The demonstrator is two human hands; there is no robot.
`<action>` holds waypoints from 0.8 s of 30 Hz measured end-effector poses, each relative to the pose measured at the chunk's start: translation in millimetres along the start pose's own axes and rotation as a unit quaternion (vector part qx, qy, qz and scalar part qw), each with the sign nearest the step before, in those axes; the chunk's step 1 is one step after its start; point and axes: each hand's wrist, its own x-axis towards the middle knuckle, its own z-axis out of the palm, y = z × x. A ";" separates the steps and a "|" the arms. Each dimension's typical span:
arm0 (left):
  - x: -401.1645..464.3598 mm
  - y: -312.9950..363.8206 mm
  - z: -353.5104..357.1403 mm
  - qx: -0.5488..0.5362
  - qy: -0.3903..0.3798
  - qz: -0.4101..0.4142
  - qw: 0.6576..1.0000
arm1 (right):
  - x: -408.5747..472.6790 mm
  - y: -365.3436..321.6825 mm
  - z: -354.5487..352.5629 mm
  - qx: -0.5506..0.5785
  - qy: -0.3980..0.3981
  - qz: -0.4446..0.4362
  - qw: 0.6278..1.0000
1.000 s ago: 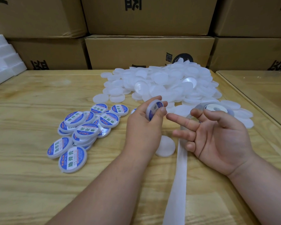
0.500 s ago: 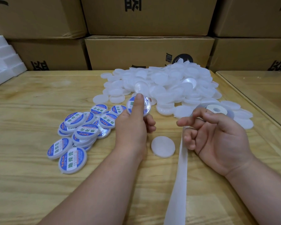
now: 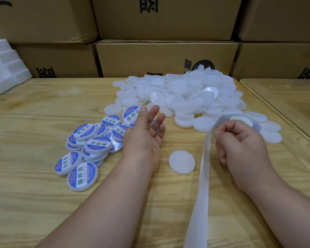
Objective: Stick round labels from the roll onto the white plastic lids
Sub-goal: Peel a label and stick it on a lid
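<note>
My left hand, now open, has released a labelled lid centre-frame. Right hand pinches the backing strip. Next: bare lid.

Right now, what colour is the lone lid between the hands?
Plain translucent white, no label; the lid shows best in the head view.

1. The table was pale wood with plain grain and a soft sheen.
2. The lids were milky, translucent plastic, smooth and mostly matt.
3. The labels looked like glossy printed paper.
4. The strip was smooth, translucent white backing.
5. The boxes were matt brown cardboard.
6. The foam was white and matt.
</note>
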 end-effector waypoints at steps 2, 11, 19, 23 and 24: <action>2.4 0.7 -0.7 -0.018 0.006 -0.003 1.000 | 0.1 0.8 0.2 -0.023 0.018 -0.003 1.000; 8.6 -0.6 -4.0 -0.043 0.029 -0.023 0.998 | 1.6 0.8 -0.5 -0.039 0.035 0.005 0.999; -17.1 -23.7 1.6 0.437 -0.105 0.168 0.878 | 1.3 4.2 -2.3 -0.080 0.068 -0.016 0.994; -27.6 -30.9 0.2 0.716 -0.198 0.196 0.641 | 3.0 4.8 -3.0 -0.084 0.089 -0.025 0.992; -28.3 -29.3 0.4 0.735 -0.208 0.178 0.621 | 3.6 5.5 -3.4 -0.087 0.092 -0.028 0.992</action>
